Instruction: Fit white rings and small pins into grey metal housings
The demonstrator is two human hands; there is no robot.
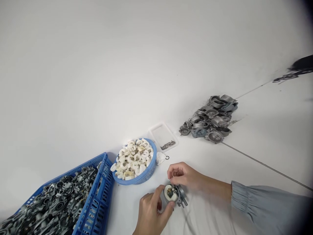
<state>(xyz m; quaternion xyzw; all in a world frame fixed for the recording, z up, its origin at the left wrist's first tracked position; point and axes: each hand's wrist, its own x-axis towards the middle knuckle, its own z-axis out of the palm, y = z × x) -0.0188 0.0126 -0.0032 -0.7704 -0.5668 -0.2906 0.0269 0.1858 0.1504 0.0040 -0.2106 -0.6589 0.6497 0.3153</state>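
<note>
My left hand (151, 212) is closed round a small grey metal casting (176, 195) with a white plastic ring (169, 192) seated in it, thumb and fingers gripping the ring side. My right hand (184, 175) comes in from the right in a grey-blue sleeve. Its fingers are pinched together at the top of the same casting; whether they hold a small part is hidden. Both hands work low on the white table, just right of the round blue basket (148, 172).
The round blue basket holds several white rings (133, 158). A blue crate (96, 202) at lower left is full of grey metal castings. A clear tray (161, 134) holds small pins (168, 145). A pile of grey metal housings (211, 119) lies to the right, past a thin rod (266, 166).
</note>
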